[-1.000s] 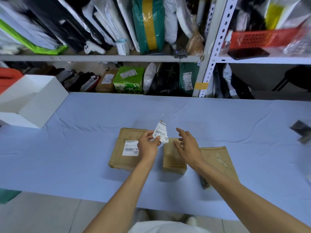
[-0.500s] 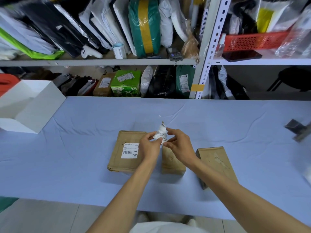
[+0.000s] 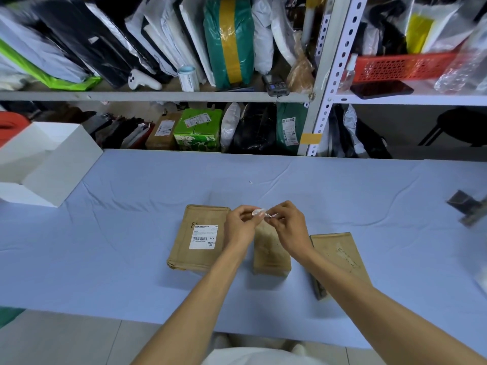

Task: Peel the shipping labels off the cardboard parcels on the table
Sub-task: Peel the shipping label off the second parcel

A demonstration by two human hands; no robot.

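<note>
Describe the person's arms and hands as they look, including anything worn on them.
The left arm and right arm are bare as far as the frame's lower edge; no sleeve is in view. The left hand and right hand wear no gloves, and no watch, bracelet or ring shows on either. A white garment shows at the bottom edge between the arms.

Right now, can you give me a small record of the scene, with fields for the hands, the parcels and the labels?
left hand: pinches the crumpled label
right hand: pinches the same label from the other side
crumpled label: held between both hands, above the middle parcel
left parcel: white shipping label on its top
middle parcel: no label on the visible part
right parcel: no label, torn residue on top
table: blue cover, three parcels in a row
</note>
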